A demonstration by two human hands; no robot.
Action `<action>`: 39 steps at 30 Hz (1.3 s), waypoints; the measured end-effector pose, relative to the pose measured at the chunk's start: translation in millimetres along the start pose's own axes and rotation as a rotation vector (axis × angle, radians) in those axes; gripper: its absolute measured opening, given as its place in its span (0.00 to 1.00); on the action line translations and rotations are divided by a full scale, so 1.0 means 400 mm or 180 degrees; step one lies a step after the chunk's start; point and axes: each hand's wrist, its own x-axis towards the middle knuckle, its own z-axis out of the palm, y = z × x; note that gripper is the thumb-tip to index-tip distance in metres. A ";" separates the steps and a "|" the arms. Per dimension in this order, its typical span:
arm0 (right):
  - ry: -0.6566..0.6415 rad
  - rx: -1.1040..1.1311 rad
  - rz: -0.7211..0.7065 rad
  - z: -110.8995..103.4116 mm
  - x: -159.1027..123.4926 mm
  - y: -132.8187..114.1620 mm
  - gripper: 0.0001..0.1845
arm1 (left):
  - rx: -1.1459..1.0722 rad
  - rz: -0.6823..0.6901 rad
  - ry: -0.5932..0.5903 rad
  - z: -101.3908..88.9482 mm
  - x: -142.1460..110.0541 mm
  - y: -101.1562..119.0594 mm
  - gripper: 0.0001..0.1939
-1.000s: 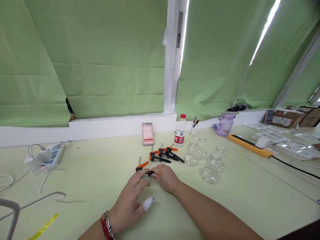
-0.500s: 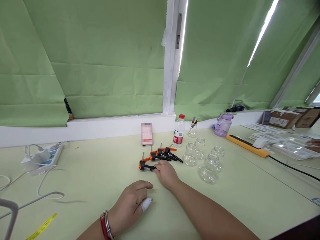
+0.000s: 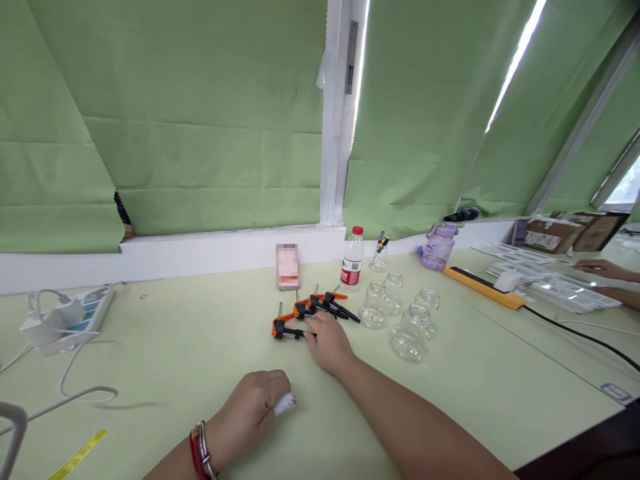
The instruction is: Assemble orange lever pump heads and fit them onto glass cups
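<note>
Several orange-and-black clamps lie side by side on the pale table. My right hand [image 3: 330, 343] is over the handle end of the nearest clamp [image 3: 285, 329]. Its thumb and forefinger are apart, with the handle showing between them, and the fingertips reach toward the second clamp [image 3: 301, 310]. Whether the hidden fingers touch the handle cannot be made out. My left hand [image 3: 253, 403] is curled closed above the table, nearer to me, with nothing visible in it. Its thumb has a white wrapping, and a red band and metal bracelet circle the wrist.
Several clear glass jars [image 3: 409, 341] stand right of the clamps. Behind are a red-capped bottle [image 3: 353, 260], a small pink box [image 3: 287, 267] and a purple jug [image 3: 439, 247]. Power strips [image 3: 484, 288] lie on both sides. Another person's hands [image 3: 607, 270] are at white trays, far right.
My right thumb and forefinger have parted at the nearest clamp's handle, and the clamp stays in place. My left fingers have curled in. The view has turned slightly right, showing more of the other person's hands.
</note>
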 end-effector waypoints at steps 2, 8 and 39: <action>0.0373 0.0079 0.0014 -0.020 0.004 0.010 0.17 | 0.0056 -0.0016 -0.0057 0.001 -0.001 -0.004 0.12; 0.2164 -0.0120 0.0349 -0.094 0.022 0.091 0.21 | 0.0213 -0.0191 -0.0204 0.005 -0.005 -0.007 0.10; 0.2146 0.0213 0.2066 -0.065 0.037 0.228 0.26 | -0.0006 -0.0763 0.0438 0.006 -0.005 -0.049 0.13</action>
